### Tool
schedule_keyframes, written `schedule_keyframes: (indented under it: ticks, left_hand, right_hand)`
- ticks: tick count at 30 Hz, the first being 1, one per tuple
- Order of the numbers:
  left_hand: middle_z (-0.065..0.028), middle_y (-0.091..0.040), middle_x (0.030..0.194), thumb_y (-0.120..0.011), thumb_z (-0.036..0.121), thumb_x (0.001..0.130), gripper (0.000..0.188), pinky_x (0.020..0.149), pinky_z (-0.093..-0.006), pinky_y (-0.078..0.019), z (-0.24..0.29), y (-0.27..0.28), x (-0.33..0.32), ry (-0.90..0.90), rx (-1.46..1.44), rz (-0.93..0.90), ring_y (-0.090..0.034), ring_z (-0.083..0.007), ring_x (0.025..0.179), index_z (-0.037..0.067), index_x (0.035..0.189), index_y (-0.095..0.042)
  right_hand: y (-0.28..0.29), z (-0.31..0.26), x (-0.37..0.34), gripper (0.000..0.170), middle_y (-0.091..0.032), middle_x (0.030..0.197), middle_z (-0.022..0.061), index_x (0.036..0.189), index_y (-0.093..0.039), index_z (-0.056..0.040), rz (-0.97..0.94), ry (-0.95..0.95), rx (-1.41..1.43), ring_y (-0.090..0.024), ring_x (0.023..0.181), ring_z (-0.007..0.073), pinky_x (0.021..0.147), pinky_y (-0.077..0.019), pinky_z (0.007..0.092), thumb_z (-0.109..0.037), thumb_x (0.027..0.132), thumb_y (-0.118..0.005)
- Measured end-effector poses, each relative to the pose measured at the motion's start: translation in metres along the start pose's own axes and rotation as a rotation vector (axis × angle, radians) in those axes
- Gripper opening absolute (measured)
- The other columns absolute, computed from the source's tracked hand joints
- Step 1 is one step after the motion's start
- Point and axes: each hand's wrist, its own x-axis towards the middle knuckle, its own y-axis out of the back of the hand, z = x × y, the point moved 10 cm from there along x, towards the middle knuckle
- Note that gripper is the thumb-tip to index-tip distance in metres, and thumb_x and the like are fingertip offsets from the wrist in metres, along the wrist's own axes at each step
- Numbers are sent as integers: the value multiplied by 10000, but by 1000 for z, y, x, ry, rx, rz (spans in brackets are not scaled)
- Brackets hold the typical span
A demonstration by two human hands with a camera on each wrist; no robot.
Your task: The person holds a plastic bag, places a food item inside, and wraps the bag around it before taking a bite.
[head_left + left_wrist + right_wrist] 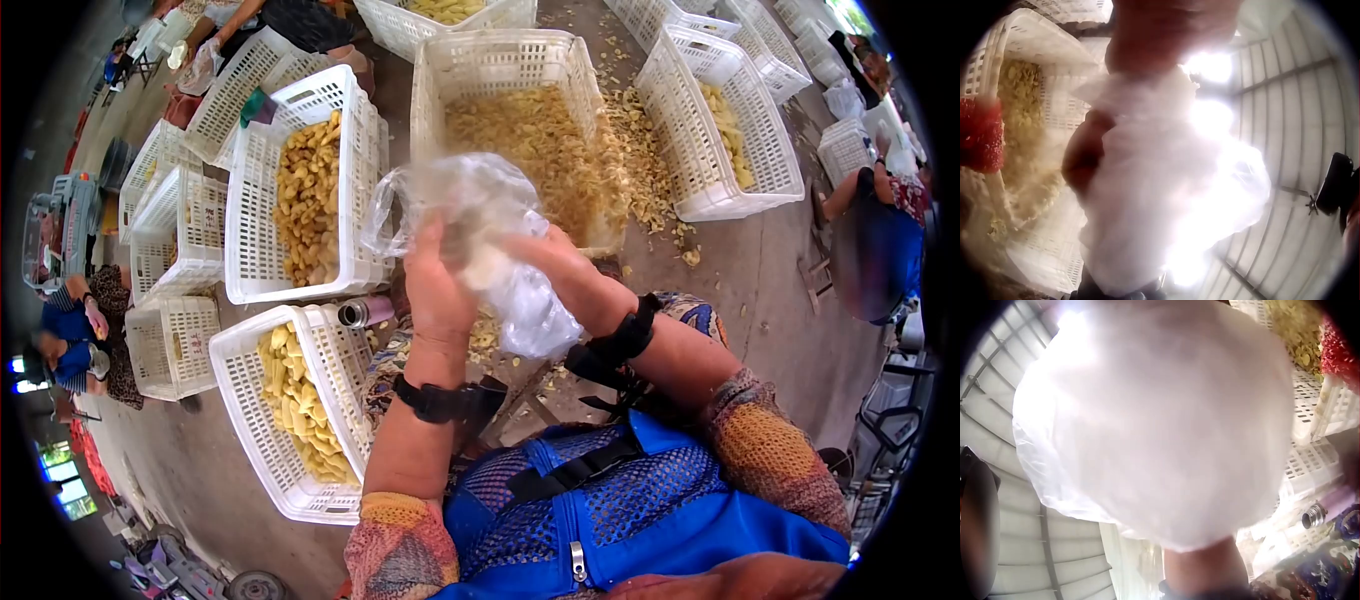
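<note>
Both hands are raised in front of the body, blurred, with a thin clear plastic bag (535,305) bunched between them. My left hand (438,270) grips it from the left side, and the right hand (570,275) holds it from the right. A pale, blurred patch shows between the hands in the head view. Up close in the left wrist view, the bag (1154,169) hangs as a whitish, crumpled mass below blurred fingers (1088,153). It bulges wide in the right wrist view, where the bag (1160,431) hides most of the hands.
A white crate (500,45) with yellowish peelings stands just beyond the hands. To the left are crates of brown ginger (310,200) and peeled ginger (300,400), with a pink bottle (368,311) near them. Another crate (690,160) stands at right; peelings (640,150) litter the floor.
</note>
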Motion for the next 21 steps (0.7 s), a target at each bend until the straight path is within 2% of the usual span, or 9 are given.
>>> schedule_keyframes:
  ticks: [6, 10, 13, 16, 18, 20, 21]
  left_hand:
    - [-105, -621, 1070, -428, 186, 941, 289, 879, -333, -468, 5, 0, -3, 14, 51, 96, -599, -205, 976, 12, 1139, -548]
    - [-104, -623, 1086, -437, 176, 934, 315, 875, -322, -472, 3, 5, 2, -42, 116, 102, -607, -200, 969, 6, 1175, -544]
    - [-108, -622, 1091, -446, 160, 930, 316, 869, -321, -476, 7, 9, 2, -27, 161, 102, -608, -201, 969, 2, 1187, -541]
    - [-117, -619, 1101, -445, 148, 934, 313, 865, -328, -481, 7, 10, 5, -27, 179, 108, -607, -202, 978, -3, 1191, -538]
    - [-119, -617, 1107, -441, 142, 938, 305, 863, -332, -483, 7, 13, 4, 3, 205, 153, -606, -199, 984, -7, 1185, -538]
    - [-117, -616, 1113, -436, 145, 944, 303, 864, -331, -485, 7, 13, 4, 15, 208, 156, -604, -195, 985, -9, 1183, -540]
    - [-116, -615, 1115, -434, 146, 946, 303, 864, -331, -486, 6, 13, 4, 21, 208, 155, -604, -193, 986, -10, 1182, -541]
  right_hand:
    - [9, 8, 6, 371, -571, 1165, 62, 1249, -488, 12, -4, -9, -35, -555, 1035, 119, 876, -453, 272, -158, 920, -517]
    - [12, 19, 8, 336, -586, 1134, 53, 1212, -519, 12, -19, -38, -65, -561, 1008, 109, 845, -462, 261, -144, 914, -525]
    - [21, 22, 11, 195, -617, 858, 23, 990, -624, 8, 111, -26, -133, -559, 753, 97, 642, -459, 259, -120, 845, -598]
    - [19, 19, 11, 180, -616, 745, 14, 916, -652, 13, 128, 13, -135, -543, 646, 91, 548, -443, 262, -140, 822, -627]
    - [14, 0, 6, 194, -619, 752, 24, 921, -649, 19, 48, 121, -470, -541, 649, 90, 553, -444, 261, -145, 817, -635]
    - [13, -2, 6, 212, -626, 775, 34, 937, -645, 23, 2, 140, -599, -546, 664, 91, 565, -449, 261, -148, 812, -641]
    - [16, 3, 9, 222, -631, 794, 39, 951, -643, 24, -3, 105, -560, -551, 678, 92, 575, -453, 262, -148, 811, -644]
